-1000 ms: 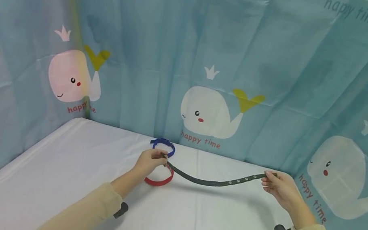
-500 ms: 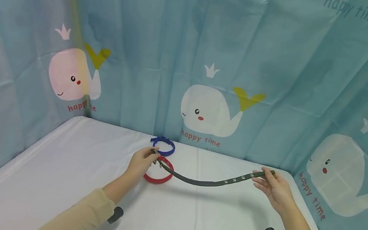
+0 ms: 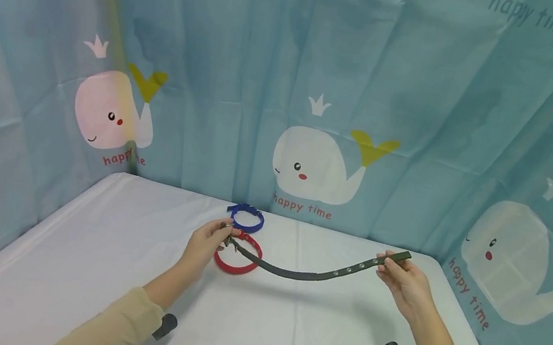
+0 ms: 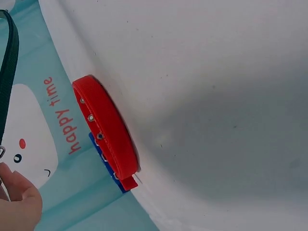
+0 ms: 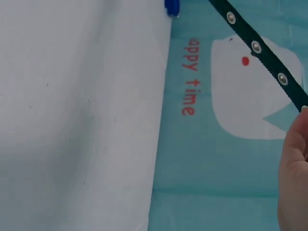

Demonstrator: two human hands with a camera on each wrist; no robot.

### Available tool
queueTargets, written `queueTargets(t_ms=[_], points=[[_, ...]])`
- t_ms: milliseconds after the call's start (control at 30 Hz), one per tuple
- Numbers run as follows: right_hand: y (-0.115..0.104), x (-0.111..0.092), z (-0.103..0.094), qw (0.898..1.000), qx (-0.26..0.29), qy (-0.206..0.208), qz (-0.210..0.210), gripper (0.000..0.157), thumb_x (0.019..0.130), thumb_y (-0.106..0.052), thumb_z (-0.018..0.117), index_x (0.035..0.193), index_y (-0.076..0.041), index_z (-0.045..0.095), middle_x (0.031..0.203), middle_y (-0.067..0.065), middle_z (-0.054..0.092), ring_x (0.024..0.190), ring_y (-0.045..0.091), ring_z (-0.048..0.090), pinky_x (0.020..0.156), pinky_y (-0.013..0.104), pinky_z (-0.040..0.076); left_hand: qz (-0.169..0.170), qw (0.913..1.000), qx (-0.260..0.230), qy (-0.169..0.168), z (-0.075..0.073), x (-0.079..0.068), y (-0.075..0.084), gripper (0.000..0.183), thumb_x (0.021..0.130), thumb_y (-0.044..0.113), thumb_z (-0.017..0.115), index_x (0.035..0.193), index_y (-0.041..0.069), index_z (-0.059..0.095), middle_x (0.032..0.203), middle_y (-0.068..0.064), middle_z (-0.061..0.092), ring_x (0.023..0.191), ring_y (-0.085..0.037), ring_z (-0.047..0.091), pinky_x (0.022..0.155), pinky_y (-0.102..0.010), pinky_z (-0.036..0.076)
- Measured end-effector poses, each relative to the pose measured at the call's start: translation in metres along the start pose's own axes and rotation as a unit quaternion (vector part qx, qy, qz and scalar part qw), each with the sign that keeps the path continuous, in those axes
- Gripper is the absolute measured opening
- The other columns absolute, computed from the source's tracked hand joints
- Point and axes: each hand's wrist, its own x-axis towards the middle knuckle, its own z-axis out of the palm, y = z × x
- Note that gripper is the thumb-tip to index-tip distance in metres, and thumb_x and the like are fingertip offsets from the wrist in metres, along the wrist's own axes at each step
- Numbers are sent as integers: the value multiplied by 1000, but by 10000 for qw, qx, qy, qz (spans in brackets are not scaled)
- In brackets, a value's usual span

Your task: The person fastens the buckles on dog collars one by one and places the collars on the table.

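Observation:
A dark green collar [image 3: 292,273] with metal eyelets hangs in a shallow curve above the table, between both hands. My left hand [image 3: 201,244] pinches its buckle end, where some metal hardware shows. Near the strap's free tip, my right hand [image 3: 408,288] pinches the eyelet end, and a short tip sticks out past the fingers. In the right wrist view several eyelets line the green collar [image 5: 256,47]. Behind the left hand a red collar [image 3: 237,269] lies on the table in a closed loop, partly covered by the green strap and the hand.
A blue collar [image 3: 247,229], looped as well, lies just behind the red one near the table's back edge. White cloth covers the table [image 3: 335,343]. A blue curtain [image 3: 250,69] with whale prints hangs behind it and at both sides.
Both hands have shifted left and toward the body with the green collar. More of the strap's tip now shows past the right fingers. The red and blue collars stay in place.

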Motion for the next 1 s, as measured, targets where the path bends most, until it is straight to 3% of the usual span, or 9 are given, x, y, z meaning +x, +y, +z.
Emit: queueTargets(t_ms=[233, 400, 633, 833, 1000], points=[[2, -2, 12, 9996, -220, -30, -194, 24, 97, 1, 55, 94, -16, 72, 94, -2, 71, 81, 9, 66, 78, 23, 53, -83, 9997, -81, 192, -7, -4, 0, 32, 100, 22, 54, 117, -1, 67, 99, -7, 71, 95, -23, 58, 93, -40, 47], [2, -5, 18, 9975, -608, -14, -359, 17, 98, -8, 57, 102, -21, 66, 97, -6, 72, 79, 9, 65, 73, 23, 53, -147, 9993, -280, 190, -8, -2, 1, 35, 101, 24, 53, 116, -5, 65, 102, -9, 73, 89, -15, 61, 94, -45, 47], [2, -5, 29, 9967, -619, -71, -523, 17, 98, -8, 56, 113, -16, 56, 98, -4, 72, 76, 9, 66, 73, 22, 54, -254, 9987, -438, 62, -12, -4, 6, 32, 102, 25, 50, 110, -4, 61, 99, -8, 73, 88, -14, 60, 93, -44, 46], [3, -5, 34, 9962, -683, -80, -536, 19, 98, -8, 57, 115, -16, 55, 98, -3, 71, 76, 9, 65, 73, 22, 54, -133, 9991, -405, -52, -13, -7, 5, 25, 101, 22, 53, 111, -1, 58, 99, -7, 74, 88, -15, 61, 85, -33, 46], [5, -7, 38, 9952, -820, -21, -536, 16, 97, -9, 59, 109, -20, 63, 96, -3, 71, 75, 8, 65, 74, 23, 54, 137, 9998, -97, -131, -11, -9, 3, 28, 102, 24, 51, 115, -1, 56, 101, -10, 73, 94, -21, 60, 90, -39, 46]])
